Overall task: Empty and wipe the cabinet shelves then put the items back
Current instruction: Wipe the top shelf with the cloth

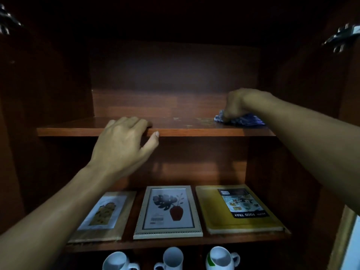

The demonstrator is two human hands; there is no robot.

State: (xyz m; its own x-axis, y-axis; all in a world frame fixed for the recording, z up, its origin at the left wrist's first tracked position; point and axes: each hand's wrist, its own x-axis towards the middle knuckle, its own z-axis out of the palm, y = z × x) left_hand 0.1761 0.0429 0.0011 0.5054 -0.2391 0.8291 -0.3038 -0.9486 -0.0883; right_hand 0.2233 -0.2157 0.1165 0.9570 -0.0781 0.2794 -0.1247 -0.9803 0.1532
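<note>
I see my left hand [120,145] reaching up from the lower left, forearm bare, fingers draped over the top of the upper shelf [194,131] and thumb tip set against its front edge, a loose hold on the board. My right arm stretches in from the right and the right hand [239,104] is knuckles up, clenched round a cloth [243,120] that lies bunched on the right end of that same shelf. The cloth is soft and crumpled, blue with a white pattern. The shelf is a flat board of glossy reddish wood-grain laminate with a few pale scuffs near the cloth. On the middle shelf [175,243] three flat rectangles lie side by side: a wooden picture frame [105,215], a silver beaded frame [168,211] with a leaf-and-vase print, and a yellow food tray [239,209] with a printed label. Below stand three white glazed mugs [173,258]
</note>
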